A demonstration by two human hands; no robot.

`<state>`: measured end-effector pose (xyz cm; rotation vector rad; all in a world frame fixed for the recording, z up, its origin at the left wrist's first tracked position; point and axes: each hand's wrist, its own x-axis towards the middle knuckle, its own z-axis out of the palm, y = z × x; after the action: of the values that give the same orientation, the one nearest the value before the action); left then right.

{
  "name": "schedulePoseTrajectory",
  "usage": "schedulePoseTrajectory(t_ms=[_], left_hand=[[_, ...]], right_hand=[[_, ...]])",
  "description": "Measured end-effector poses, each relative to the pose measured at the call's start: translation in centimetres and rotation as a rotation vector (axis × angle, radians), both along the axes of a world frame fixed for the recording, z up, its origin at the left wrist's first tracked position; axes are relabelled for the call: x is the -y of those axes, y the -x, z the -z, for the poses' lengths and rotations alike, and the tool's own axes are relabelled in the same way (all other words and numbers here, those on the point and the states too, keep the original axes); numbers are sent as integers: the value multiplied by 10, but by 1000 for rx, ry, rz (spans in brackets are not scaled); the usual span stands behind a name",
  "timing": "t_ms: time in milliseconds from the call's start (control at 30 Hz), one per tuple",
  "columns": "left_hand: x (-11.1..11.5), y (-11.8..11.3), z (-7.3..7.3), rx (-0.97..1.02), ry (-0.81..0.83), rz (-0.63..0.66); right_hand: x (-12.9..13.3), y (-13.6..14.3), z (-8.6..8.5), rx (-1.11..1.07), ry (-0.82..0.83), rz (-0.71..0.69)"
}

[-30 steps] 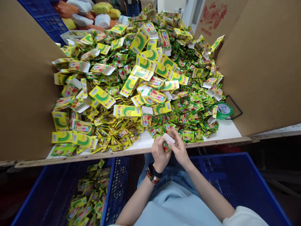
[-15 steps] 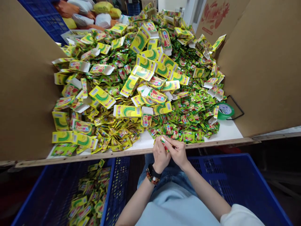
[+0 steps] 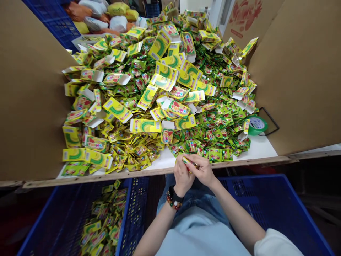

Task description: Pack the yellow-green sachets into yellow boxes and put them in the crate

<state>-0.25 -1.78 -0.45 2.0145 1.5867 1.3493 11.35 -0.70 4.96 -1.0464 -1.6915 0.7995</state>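
Observation:
At the table's front edge my left hand (image 3: 183,175) and my right hand (image 3: 201,171) are closed together on one small candy box (image 3: 186,161). Fingers cover most of it; a yellow and green bit shows between them. Just beyond lie green candy packets (image 3: 210,135) on the right and yellow candy packets (image 3: 133,151) on the left. Small yellow cardboard boxes (image 3: 145,125), several with white flaps sticking out, are strewn over the heap. A box (image 3: 167,132) with its white end up stands a little beyond my hands.
Cardboard walls (image 3: 301,89) flank the table. A green tape roll (image 3: 257,125) lies by the right wall. Below the edge, a blue crate (image 3: 128,213) at left holds filled-looking boxes; another blue crate (image 3: 287,199) is at right. Sacks (image 3: 98,14) lie behind.
Both hands stay at the edge around the small box, which has turned slightly, showing more yellow where red and white showed. The whole view has shifted a little.

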Motion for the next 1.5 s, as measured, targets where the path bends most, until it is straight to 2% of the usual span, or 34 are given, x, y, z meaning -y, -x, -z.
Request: schedulePoseTrajectory(t_ms=[167, 233, 300, 333, 367, 400, 433, 467, 533, 567, 600, 633, 667, 700, 767, 833, 900, 933, 1033, 1167, 1267, 1333, 1400, 1500], left_hand=[[-1, -6, 6, -5, -23, -56], [-1, -5, 4, 4, -29, -53], [0, 11, -7, 33, -21, -82], [3, 27, -15, 42, -25, -140], [7, 48, -25, 41, -33, -243], [13, 74, -36, 23, -58, -391], [20, 103, -48, -25, -75, -576], [29, 132, -59, -74, -72, -783], [45, 183, -77, -177, -22, -1108], [51, 199, -83, -209, -12, -1207], [55, 208, -87, -225, -16, -1240], [55, 208, -87, -213, -29, -1204], [51, 201, -86, -172, -41, -1106], [45, 186, -83, -107, -34, -955], [26, 141, -74, 98, 50, -581], [8, 88, -69, 304, 205, -223], [-3, 43, -68, 502, 344, 28], [-6, 26, -69, 591, 406, 109], [-12, 0, -73, 773, 529, 200], [-14, -4, -74, 849, 451, 107], [-15, -2, -72, 834, 364, 20], [-15, 0, -69, 797, 367, 13], [-16, 5, -67, 782, 426, 62], [-16, 10, -67, 862, 568, 178]], right_hand=[[7, 7, -4, 204, -114, -49], [10, 7, -3, 262, -154, -72], [7, -1, -1, 264, -146, -70], [1, -8, 0, 259, -139, -12], [-6, -18, 0, 260, -133, 78], [-15, -29, 1, 285, -139, 260], [-25, -40, 2, 359, -143, 425], [-35, -51, 3, 456, -135, 520], [-53, -66, 7, 619, -113, 549], [-59, -70, 10, 650, -106, 531], [-63, -70, 12, 635, -105, 516], [-64, -68, 13, 570, -111, 514], [-63, -64, 13, 462, -113, 521], [-59, -58, 12, 321, -101, 527], [-48, -45, 5, 18, -4, 488], [-35, -33, -5, -213, 177, 365], [-23, -25, -15, -342, 331, 257], [-19, -22, -19, -382, 375, 227], [-10, -20, -27, -443, 414, 211], [-6, -13, -29, -518, 398, 231], [-2, -5, -27, -538, 431, 158], [-1, -3, -25, -517, 470, 102], [-1, -7, -22, -502, 527, 21], [-4, -17, -19, -515, 631, -131]])
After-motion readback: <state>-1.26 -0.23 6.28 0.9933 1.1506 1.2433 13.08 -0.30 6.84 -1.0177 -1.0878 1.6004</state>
